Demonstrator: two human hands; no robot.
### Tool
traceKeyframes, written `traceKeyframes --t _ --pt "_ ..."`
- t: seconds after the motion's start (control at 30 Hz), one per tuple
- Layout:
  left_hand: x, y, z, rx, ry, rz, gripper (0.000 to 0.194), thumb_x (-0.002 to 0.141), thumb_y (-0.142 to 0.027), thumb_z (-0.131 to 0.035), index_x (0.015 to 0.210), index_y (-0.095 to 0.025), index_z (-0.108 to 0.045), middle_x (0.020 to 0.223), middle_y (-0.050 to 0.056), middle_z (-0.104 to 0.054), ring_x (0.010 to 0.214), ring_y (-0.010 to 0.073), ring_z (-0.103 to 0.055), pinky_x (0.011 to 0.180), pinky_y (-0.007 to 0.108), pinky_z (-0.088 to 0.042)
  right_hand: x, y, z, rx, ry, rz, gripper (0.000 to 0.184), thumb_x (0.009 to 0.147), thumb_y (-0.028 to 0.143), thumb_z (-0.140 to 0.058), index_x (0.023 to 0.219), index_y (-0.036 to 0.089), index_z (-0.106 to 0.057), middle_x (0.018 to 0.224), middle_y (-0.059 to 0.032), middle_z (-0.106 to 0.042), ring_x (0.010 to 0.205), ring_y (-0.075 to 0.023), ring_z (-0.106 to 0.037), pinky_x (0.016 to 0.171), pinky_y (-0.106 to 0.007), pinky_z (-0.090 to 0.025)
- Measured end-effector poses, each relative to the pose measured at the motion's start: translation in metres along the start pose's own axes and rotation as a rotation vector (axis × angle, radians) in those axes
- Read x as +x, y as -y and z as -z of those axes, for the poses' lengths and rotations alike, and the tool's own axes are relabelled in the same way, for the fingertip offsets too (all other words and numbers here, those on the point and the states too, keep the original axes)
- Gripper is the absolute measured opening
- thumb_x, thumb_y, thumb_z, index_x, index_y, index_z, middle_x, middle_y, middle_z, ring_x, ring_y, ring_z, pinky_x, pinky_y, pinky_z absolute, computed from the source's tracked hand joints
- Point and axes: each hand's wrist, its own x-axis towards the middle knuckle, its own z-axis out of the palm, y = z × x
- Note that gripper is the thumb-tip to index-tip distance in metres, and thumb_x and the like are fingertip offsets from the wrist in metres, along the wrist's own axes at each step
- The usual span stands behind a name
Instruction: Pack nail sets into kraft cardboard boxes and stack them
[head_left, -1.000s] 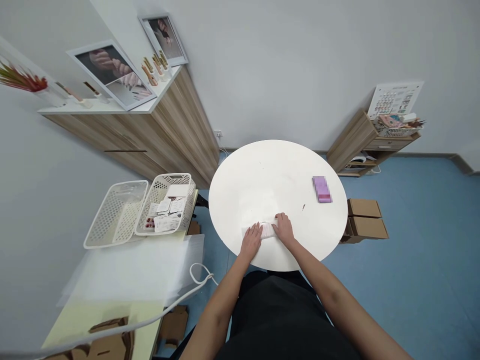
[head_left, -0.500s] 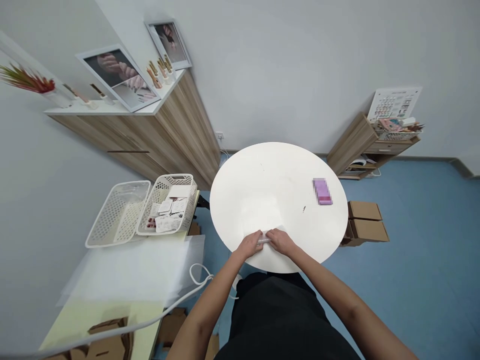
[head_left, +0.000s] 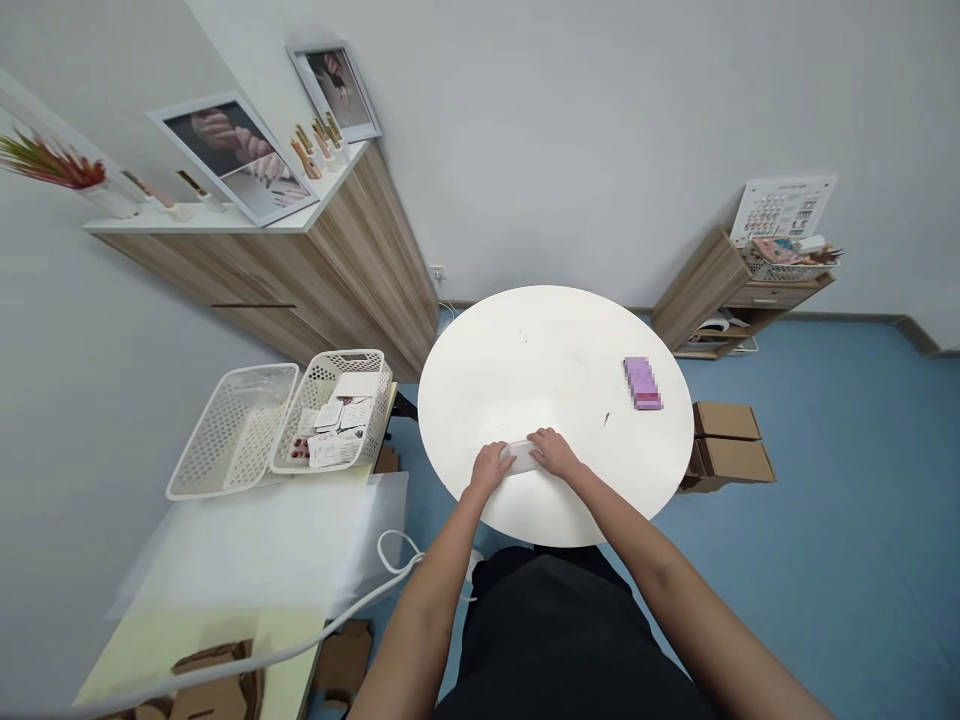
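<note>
A small, pale, flat rectangular piece (head_left: 522, 457), whitish and partly see-through, is between my hands near the front of the round white table (head_left: 525, 370). My left hand (head_left: 491, 467) has its fingers closed on the left end. At the right end, my right hand (head_left: 553, 452) grips with fingers curled over the edge. What the piece is made of, I cannot make out. Farther right on the tabletop lies a purple item (head_left: 643, 383), its surface blurred into blocks.
Left stands a pale yellow table (head_left: 292, 630) with two white perforated baskets (head_left: 232, 430), one holding cards and packets. A white cable (head_left: 360, 600) crosses its near side. Cardboard boxes (head_left: 739, 460) sit right of the round table. A wooden cabinet (head_left: 360, 250) rises behind left.
Both hands have moved forward on the table and slightly apart. More of the pale piece shows flat between them. The purple item stays in place.
</note>
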Motion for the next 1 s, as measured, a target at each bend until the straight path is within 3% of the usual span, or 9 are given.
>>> traceKeyframes --t 0.17,0.27,0.37,0.43,0.5,0.63,0.83,0.93,1.0 --pt "-0.004 -0.007 -0.010 0.233 -0.099 0.033 0.024 0.088 -0.033 -0.061 0.108 -0.020 -0.065 0.105 0.009 -0.062 0.101 0.0264 -0.057 0.085 0.039 -0.049 0.003 -0.003 -0.012 -0.069 -0.004 -0.053 0.029 0.090 0.024 -0.054 0.118 0.021 -0.061 0.121 -0.0110 -0.059 0.110 -0.0263 -0.050 0.090 -0.037 -0.043" --pt "-0.009 -0.012 -0.011 0.322 -0.176 0.000 0.038 0.088 -0.030 -0.059 0.123 -0.018 -0.058 0.123 0.015 -0.059 0.113 0.0306 -0.055 0.094 0.045 -0.047 -0.001 -0.006 -0.018 -0.067 -0.048 -0.057 0.031 0.090 0.028 -0.056 0.120 0.020 -0.059 0.128 -0.0115 -0.056 0.119 -0.0276 -0.046 0.100 -0.040 -0.038" --pt "-0.013 -0.014 -0.013 0.395 -0.231 -0.197 0.053 0.090 -0.018 -0.048 0.142 -0.016 -0.041 0.150 0.016 -0.041 0.138 0.0314 -0.037 0.112 0.053 -0.032 -0.011 -0.009 -0.024 -0.039 -0.170 -0.141 0.040 0.090 0.030 -0.055 0.128 0.017 -0.053 0.133 -0.0144 -0.051 0.124 -0.0300 -0.041 0.102 -0.041 -0.036" --pt "-0.016 -0.013 -0.019 0.424 -0.198 -0.355 0.060 0.088 -0.008 -0.040 0.147 -0.018 -0.034 0.156 0.012 -0.034 0.146 0.0272 -0.026 0.118 0.053 -0.023 -0.022 -0.013 -0.029 -0.006 -0.245 -0.283 0.045 0.089 0.031 -0.055 0.131 0.015 -0.049 0.132 -0.0168 -0.050 0.121 -0.0316 -0.043 0.098 -0.042 -0.039" --pt "-0.022 -0.012 -0.028 0.435 -0.147 -0.429 0.065 0.085 -0.003 -0.036 0.148 -0.018 -0.031 0.156 0.011 -0.035 0.148 0.0243 -0.023 0.119 0.053 -0.020 -0.034 -0.018 -0.035 0.038 -0.285 -0.453 0.048 0.086 0.033 -0.057 0.129 0.013 -0.048 0.127 -0.0184 -0.051 0.115 -0.0330 -0.046 0.091 -0.042 -0.042" --pt "-0.039 -0.013 -0.049 0.429 -0.105 -0.334 0.076 0.076 0.001 -0.039 0.150 -0.013 -0.027 0.156 0.016 -0.034 0.148 0.0266 -0.024 0.118 0.054 -0.021 -0.053 -0.023 -0.050 0.136 -0.333 -0.671 0.043 0.080 0.037 -0.064 0.115 0.015 -0.053 0.114 -0.0176 -0.055 0.105 -0.0330 -0.052 0.081 -0.039 -0.044" --pt "-0.058 -0.022 -0.060 0.372 -0.099 -0.275 0.081 0.075 -0.004 -0.047 0.152 -0.021 -0.027 0.161 0.015 -0.021 0.149 0.0319 -0.016 0.116 0.057 -0.022 -0.051 -0.022 -0.058 0.299 -0.298 -0.773 0.016 0.073 0.032 -0.063 0.078 0.021 -0.055 0.093 -0.0118 -0.058 0.086 -0.0273 -0.057 0.072 -0.036 -0.044" --pt "-0.058 -0.025 -0.055 0.343 -0.055 -0.268 0.077 0.078 -0.006 -0.048 0.151 -0.022 -0.030 0.161 0.015 -0.021 0.149 0.0326 -0.018 0.117 0.059 -0.020 -0.043 -0.019 -0.053 0.443 -0.310 -0.743 0.009 0.068 0.024 -0.059 0.069 0.022 -0.051 0.086 -0.0077 -0.057 0.077 -0.0221 -0.056 0.070 -0.033 -0.045" --pt "-0.058 -0.026 -0.050 0.325 -0.025 -0.256 0.075 0.079 -0.008 -0.048 0.150 -0.022 -0.032 0.161 0.016 -0.021 0.148 0.0333 -0.019 0.117 0.060 -0.018 -0.039 -0.012 -0.049 0.498 -0.368 -0.611 0.007 0.067 0.023 -0.057 0.069 0.022 -0.050 0.084 -0.0055 -0.056 0.077 -0.0208 -0.055 0.071 -0.032 -0.045"
